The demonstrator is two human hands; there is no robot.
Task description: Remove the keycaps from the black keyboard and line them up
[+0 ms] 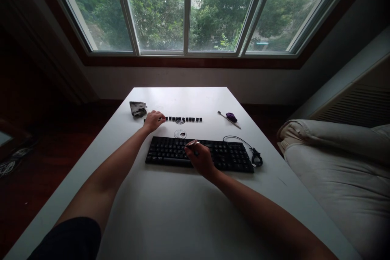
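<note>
My left hand (pixel 154 121) reaches to the left part of a row of black keycaps (pixel 183 119). Its fingers are curled together at the row; what is between them, if anything, is hidden. Over the middle of a black keyboard (pixel 170 146), my right hand (pixel 201 158) is closed around a small tool with a shiny metal part (pixel 191 143), whose exact kind I cannot make out. The keyboard's cable (pixel 256 157) lies bundled at its right end. Behind the keyboard rests a small clear round dish or lid (pixel 180 134).
A grey cloth (pixel 138 109) sits at the far left of the white table (pixel 158 207). On the far right lie a slim brush-like stick (pixel 233 122) and a purple bundle (pixel 231 117). A pale sofa (pixel 329 174) stands along the right side, and a window (pixel 161 12) is beyond the table.
</note>
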